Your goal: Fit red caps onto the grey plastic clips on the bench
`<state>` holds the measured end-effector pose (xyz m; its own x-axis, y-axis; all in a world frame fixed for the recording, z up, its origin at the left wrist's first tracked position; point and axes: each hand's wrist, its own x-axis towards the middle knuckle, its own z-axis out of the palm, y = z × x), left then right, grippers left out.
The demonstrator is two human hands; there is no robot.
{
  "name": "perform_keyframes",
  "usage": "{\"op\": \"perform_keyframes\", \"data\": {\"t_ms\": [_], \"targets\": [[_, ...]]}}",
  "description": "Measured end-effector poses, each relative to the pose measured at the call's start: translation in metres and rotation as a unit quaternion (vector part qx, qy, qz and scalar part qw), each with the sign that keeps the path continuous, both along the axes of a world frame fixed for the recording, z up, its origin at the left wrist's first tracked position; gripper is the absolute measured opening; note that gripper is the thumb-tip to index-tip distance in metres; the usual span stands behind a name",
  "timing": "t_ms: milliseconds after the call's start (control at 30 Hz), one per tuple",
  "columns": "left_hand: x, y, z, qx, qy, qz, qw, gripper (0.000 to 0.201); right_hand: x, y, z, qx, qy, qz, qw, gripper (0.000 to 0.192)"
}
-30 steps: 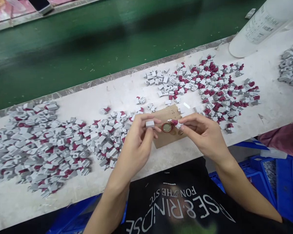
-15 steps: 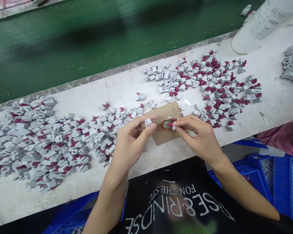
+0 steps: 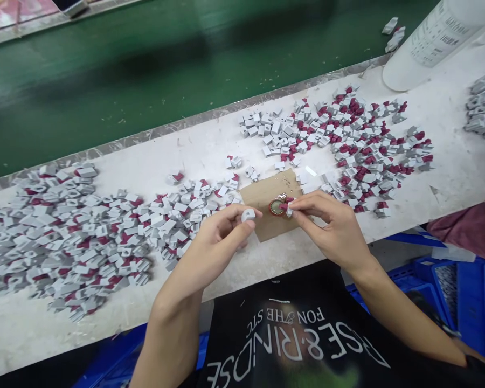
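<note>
Between the thumb and fingers of my left hand (image 3: pixel 222 231) is a small grey plastic block (image 3: pixel 248 215) with a hole in its face. My right hand (image 3: pixel 331 223) pinches a grey and maroon plastic piece (image 3: pixel 288 208), its maroon end pointing left over a small round dish (image 3: pixel 275 206) with a red and beaded rim. Under the dish lies a flat brown cardboard piece (image 3: pixel 262 229) with faint writing. Whether the maroon end touches the dish I cannot tell.
Heaps of grey and maroon parts cover the worktable (image 3: pixel 210 129) at left (image 3: pixel 76 242) and right (image 3: pixel 359 140). A white bottle (image 3: pixel 424 48) stands at the back right. Blue bins (image 3: pixel 469 302) sit below the front edge. A green surface (image 3: pixel 145 70) runs along the far side.
My left hand has moved slightly down toward me, and the grey block in it has turned so its hole shows. My right hand stays almost in place with its piece beside the dish.
</note>
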<state>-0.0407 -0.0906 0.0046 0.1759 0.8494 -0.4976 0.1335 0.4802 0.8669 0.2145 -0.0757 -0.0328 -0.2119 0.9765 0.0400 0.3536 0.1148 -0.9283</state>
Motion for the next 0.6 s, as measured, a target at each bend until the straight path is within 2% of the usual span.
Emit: {"op": "perform_keyframes", "data": {"t_ms": [100,167,267,433,600], "targets": [[-0.001,-0.002,0.002,-0.049,-0.093,0.008,0.994,0.020,-0.001,-0.001,0.000,-0.029,0.038,-0.020,0.999,0.009],[0.000,-0.002,0.000,-0.055,-0.135,0.015,0.989,0.020,-0.001,-0.001,0.000,-0.048,0.065,-0.034,0.996,0.006],[0.004,0.000,-0.007,-0.024,-0.133,0.016,0.991,0.017,-0.003,-0.001,0.002,-0.078,0.114,-0.053,0.989,0.005],[0.019,0.010,-0.018,0.030,-0.137,0.104,0.985,0.016,-0.011,0.003,0.016,-0.086,0.200,-0.073,0.973,0.007],[0.035,0.018,-0.018,0.042,-0.175,0.136,0.974,0.024,-0.019,0.005,0.027,-0.082,0.242,-0.069,0.964,0.007]]}}
